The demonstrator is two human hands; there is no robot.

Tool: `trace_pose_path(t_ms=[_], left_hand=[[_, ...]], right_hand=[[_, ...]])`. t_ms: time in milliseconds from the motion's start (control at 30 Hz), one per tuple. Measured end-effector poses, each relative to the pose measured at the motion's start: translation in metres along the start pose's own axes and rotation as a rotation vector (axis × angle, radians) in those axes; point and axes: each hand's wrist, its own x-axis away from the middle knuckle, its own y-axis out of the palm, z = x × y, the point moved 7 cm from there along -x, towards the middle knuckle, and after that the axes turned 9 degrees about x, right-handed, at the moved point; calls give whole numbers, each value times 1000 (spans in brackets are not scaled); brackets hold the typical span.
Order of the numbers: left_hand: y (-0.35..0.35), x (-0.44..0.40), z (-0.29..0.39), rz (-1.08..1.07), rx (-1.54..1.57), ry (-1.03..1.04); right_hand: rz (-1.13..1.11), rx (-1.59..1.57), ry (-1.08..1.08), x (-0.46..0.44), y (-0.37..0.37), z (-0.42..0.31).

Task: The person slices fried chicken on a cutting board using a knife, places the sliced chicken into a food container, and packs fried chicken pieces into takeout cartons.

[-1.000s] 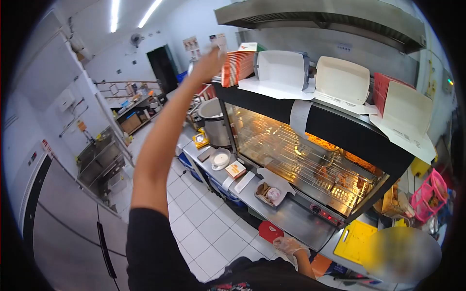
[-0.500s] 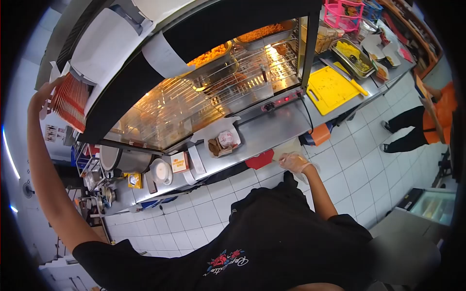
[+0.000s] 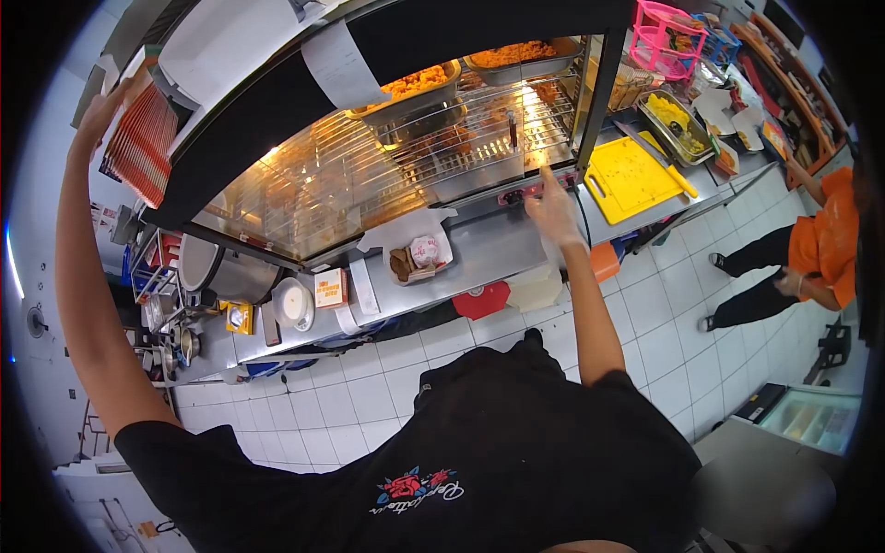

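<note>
At the upper left, my left hand [image 3: 98, 114] is at the edge of a stack of red-and-white folded cartons [image 3: 142, 140] on top of the warming cabinet; its fingertips are partly hidden. My right hand [image 3: 553, 214], in a clear glove, is raised to the cabinet's lower front edge beside the controls, one finger stretched against the glass, nothing visible in it. Behind the glass of the lit warming cabinet [image 3: 332, 175] are wire racks and trays of orange food [image 3: 419, 83]. An open paper box [image 3: 433, 264] on the steel counter holds a wrapped item and brown pieces.
A yellow cutting board [image 3: 631, 180] with a knife lies right of the cabinet, near a tray of yellow food [image 3: 673, 124]. Left on the counter are a small carton [image 3: 330, 288], a white-filled bowl [image 3: 293, 304] and a large pot [image 3: 207, 267]. A person in orange [image 3: 820, 240] stands at right.
The view has swung down and right. My right hand has risen from below the counter's edge to the cabinet front. My left hand remains by the carton stack. The other person has come into view.
</note>
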Motion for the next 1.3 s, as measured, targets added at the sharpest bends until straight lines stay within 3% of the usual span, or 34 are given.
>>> trace_pose_path(t_ms=[100, 200, 233, 333, 433, 467, 500, 600, 667, 700, 733, 800, 867, 933, 1000, 1033, 1100, 1133, 1167, 1300], left_hand=[[-11, -1, 11, 169, -194, 200], [-23, 26, 4, 378, -193, -57], [-33, 39, 2, 423, -219, -71], [-70, 72, -9, 548, -305, -37], [-119, 156, -76, 632, -506, 596], [-128, 201, -101, 684, -585, 738], [-148, 241, -110, 707, -486, 708], [-124, 358, -97, 824, 109, 264], [-58, 427, -80, 844, 462, 62], [-15, 461, -70, 836, 642, -37], [36, 489, -56, 777, 824, -124], [143, 542, -20, 631, 1205, -298], [253, 594, 25, 386, 1641, -483], [349, 648, 88, 27, 2117, -706], [417, 690, 162, -480, 2562, -973], [438, 698, 191, -747, 2701, -1057], [480, 692, 212, -1127, 2643, -1073], [512, 690, 212, -1258, 2461, -939], [538, 683, 215, -1377, 2276, -780], [535, 629, 268, -1699, 2438, -712]], right_hand=[[-210, 248, 106, -54, 20, -37], [-131, -57, 95, -57, 59, -29], [-157, 216, -93, -60, 60, -42], [-45, 26, -496, -56, 26, -85], [-217, -377, -152, -79, 97, -55], [-86, -99, -363, -89, 94, -72], [106, 188, -532, -96, 90, -88], [-447, 656, -742, -107, 128, -123], [-261, 556, -645, -120, 120, -131], [-306, 522, -572, -131, 136, -129], [-351, 488, -499, -137, 147, -127], [-212, 257, -349, -136, 146, -119], [45, 196, -508, -121, 127, -126], [39, 325, -600, -114, 137, -119], [19, 214, -395, -106, 97, -123], [-230, -172, -235, -91, 97, -109], [-536, -1030, 309, -50, 102, -78], [-619, -1520, 639, -27, 102, -68], [-722, -1831, 812, -4, 76, -76], [-680, -1923, 905, 42, -12, -84]])
